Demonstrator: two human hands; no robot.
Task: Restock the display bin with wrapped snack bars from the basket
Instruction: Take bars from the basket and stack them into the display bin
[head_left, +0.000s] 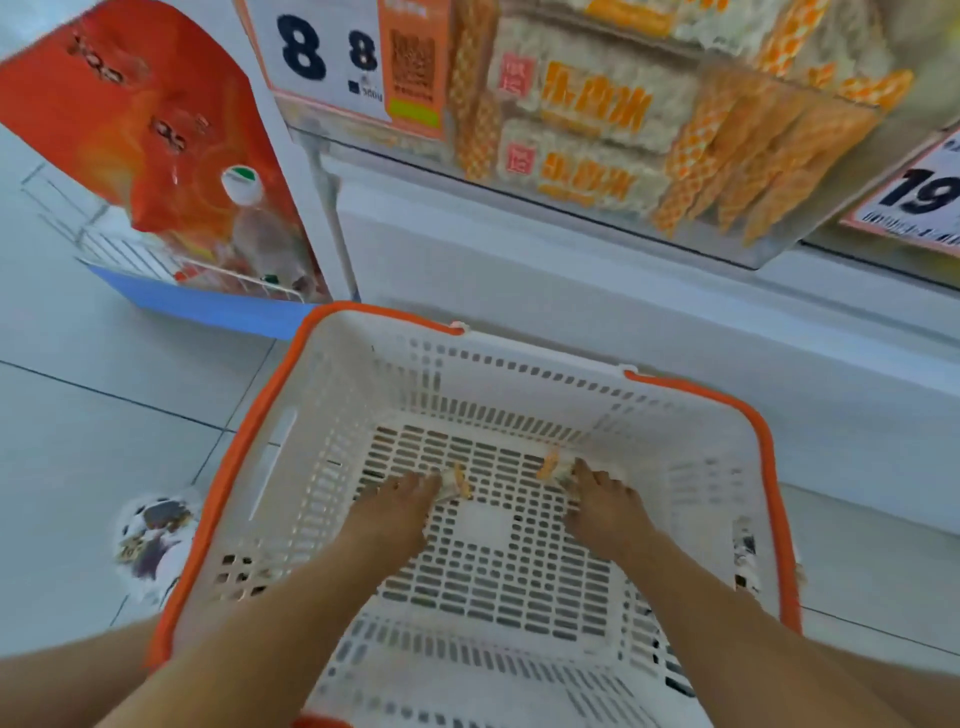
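Two wrapped snack bars lie on the slotted floor of the basket (691, 415), toward its far side, and they seem to be the last ones in it. The left bar (457, 482) sits just left of centre and the right bar (557, 470) just right of centre, a short gap between them. Each shows an orange crimped end poking out beyond the hand that covers it.

The person reaches down with both arms at once, probably to clear both bars in a single trip. The left hand (400, 506) has its fingers curled over the left bar, clamped on its near end. The right hand (602, 499) does the same on the right bar, fingers bent down around the wrapper. Motion blur hides how firm either hold is.

The basket, white with an orange rim, stands on the tiled floor (104, 426) right against the white base of the shelving, so the lift to the display is short. The display bin (613, 176), a clear tray up on the far right, already holds stacks of the same orange-and-white bars. Price cards (332, 57) hang at its left and right ends. A red bag (135, 119) sits in a wire rack at the far left.
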